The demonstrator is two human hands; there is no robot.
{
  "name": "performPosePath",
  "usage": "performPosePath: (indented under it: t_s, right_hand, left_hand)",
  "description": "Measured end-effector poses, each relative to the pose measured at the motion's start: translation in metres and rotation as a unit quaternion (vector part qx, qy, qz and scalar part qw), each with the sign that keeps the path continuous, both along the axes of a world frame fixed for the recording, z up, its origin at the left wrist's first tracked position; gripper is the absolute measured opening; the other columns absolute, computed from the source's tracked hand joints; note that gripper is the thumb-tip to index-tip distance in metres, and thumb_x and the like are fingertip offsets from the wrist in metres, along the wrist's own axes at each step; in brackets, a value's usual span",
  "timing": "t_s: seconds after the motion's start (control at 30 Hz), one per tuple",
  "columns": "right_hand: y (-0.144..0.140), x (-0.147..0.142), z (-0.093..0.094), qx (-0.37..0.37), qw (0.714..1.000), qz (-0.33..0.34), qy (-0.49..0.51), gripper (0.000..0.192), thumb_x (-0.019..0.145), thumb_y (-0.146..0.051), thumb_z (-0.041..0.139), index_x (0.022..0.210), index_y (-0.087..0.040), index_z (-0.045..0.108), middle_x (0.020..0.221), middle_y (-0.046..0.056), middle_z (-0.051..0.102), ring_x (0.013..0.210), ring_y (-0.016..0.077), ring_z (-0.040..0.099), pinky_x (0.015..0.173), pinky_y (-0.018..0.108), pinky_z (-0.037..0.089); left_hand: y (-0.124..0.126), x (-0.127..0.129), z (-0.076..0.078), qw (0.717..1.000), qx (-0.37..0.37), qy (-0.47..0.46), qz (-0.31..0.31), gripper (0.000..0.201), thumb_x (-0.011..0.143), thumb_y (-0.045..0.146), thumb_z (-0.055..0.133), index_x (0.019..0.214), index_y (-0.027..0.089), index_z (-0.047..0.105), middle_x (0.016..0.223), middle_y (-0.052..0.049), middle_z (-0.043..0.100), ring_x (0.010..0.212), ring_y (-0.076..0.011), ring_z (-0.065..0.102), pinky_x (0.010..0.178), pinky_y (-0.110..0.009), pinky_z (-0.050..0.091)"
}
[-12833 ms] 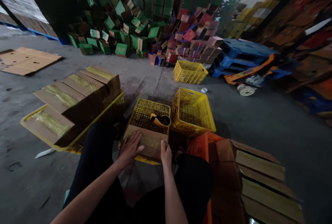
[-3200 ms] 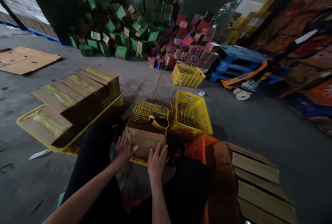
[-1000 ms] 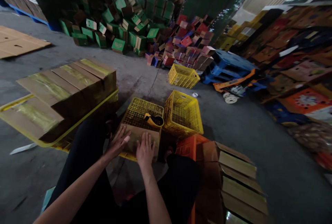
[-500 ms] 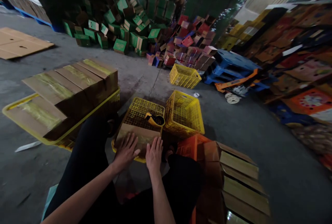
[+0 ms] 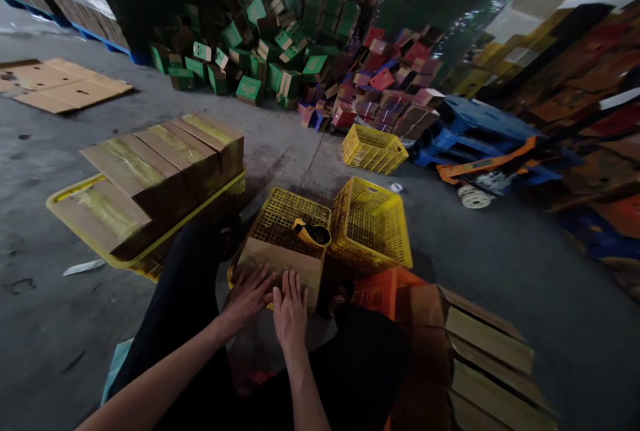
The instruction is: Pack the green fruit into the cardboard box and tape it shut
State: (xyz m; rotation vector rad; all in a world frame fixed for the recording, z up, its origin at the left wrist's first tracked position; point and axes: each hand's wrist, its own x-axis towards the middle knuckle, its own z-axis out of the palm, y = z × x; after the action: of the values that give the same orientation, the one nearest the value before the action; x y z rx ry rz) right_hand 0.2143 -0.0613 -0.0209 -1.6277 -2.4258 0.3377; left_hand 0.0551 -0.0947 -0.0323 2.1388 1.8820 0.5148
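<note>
A small brown cardboard box [image 5: 287,261] lies on an upturned yellow crate [image 5: 290,211] between my knees. My left hand [image 5: 246,296] rests flat on the box's near left side with fingers spread. My right hand [image 5: 289,309] lies flat beside it on the near edge, and the fingers of the two hands touch. A yellow tape dispenser [image 5: 311,232] sits on the crate just beyond the box. Neither hand grips anything.
Several taped brown boxes [image 5: 165,161] lean in a row on a yellow tray [image 5: 80,234] at left. More boxes [image 5: 490,351] stand at right by an orange crate [image 5: 383,288]. Yellow baskets [image 5: 370,221] [image 5: 373,148], box piles [image 5: 260,51], blue pallets [image 5: 475,118] and flat cardboard [image 5: 60,84] lie beyond.
My hands have slid toward the near edge of the box and closer together. The view has shifted slightly; the box and dispenser stay on the crate.
</note>
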Motion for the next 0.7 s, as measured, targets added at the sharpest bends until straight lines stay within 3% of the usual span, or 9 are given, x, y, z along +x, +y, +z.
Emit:
performPosePath:
  t_s: [0.1, 0.23, 0.37, 0.53, 0.7]
  right_hand:
    - [-0.004, 0.005, 0.004, 0.013, 1.0, -0.019, -0.007, 0.062, 0.106, -0.05, 0.02, 0.157, -0.016, 0.035, 0.161, 0.014, 0.035, 0.151, 0.028, 0.028, 0.121, 0.056, 0.021]
    - [-0.009, 0.016, 0.005, 0.031, 0.997, -0.072, -0.014, 0.068, 0.105, -0.055, 0.022, 0.156, -0.013, 0.037, 0.158, 0.018, 0.039, 0.149, 0.0313, 0.032, 0.12, 0.059, 0.021]
    - [-0.014, 0.018, 0.003, 0.045, 0.995, -0.09, -0.014, 0.071, 0.104, -0.057, 0.023, 0.153, -0.007, 0.041, 0.156, 0.022, 0.04, 0.148, 0.0349, 0.033, 0.119, 0.059, 0.025]
    - [-0.022, -0.015, 0.001, 0.056, 0.998, -0.024, 0.014, 0.062, 0.106, -0.049, 0.028, 0.15, -0.009, 0.047, 0.155, 0.019, 0.044, 0.147, 0.0358, 0.034, 0.116, 0.058, 0.031]
    - [-0.024, -0.06, 0.012, 0.046, 0.997, -0.01, 0.054, 0.048, 0.105, -0.03, 0.033, 0.143, -0.011, 0.054, 0.142, 0.018, 0.055, 0.134, 0.0338, 0.045, 0.114, 0.054, 0.035]
  left_hand:
    - [-0.009, -0.008, -0.005, 0.999, 0.01, -0.008, 0.038, 0.053, 0.102, 0.039, 0.045, 0.154, 0.033, 0.04, 0.159, -0.01, 0.04, 0.148, -0.0319, 0.036, 0.12, -0.063, 0.018]
    - [-0.021, -0.02, -0.007, 0.992, -0.015, -0.019, 0.122, 0.06, 0.103, 0.046, 0.04, 0.157, 0.024, 0.033, 0.162, -0.013, 0.034, 0.15, -0.0318, 0.031, 0.12, -0.062, 0.018]
    - [-0.025, -0.024, -0.007, 0.989, -0.021, -0.027, 0.143, 0.06, 0.103, 0.045, 0.035, 0.157, 0.018, 0.033, 0.162, -0.015, 0.033, 0.151, -0.031, 0.03, 0.121, -0.06, 0.016]
    - [-0.022, -0.023, -0.008, 0.986, -0.002, -0.052, 0.161, 0.051, 0.102, 0.041, 0.035, 0.148, 0.022, 0.049, 0.16, -0.012, 0.038, 0.147, -0.0311, 0.036, 0.12, -0.059, 0.021]
    - [-0.017, -0.03, -0.002, 0.976, 0.03, -0.124, 0.174, 0.049, 0.102, 0.044, 0.032, 0.131, 0.021, 0.065, 0.142, -0.012, 0.058, 0.131, -0.0303, 0.053, 0.111, -0.05, 0.04]
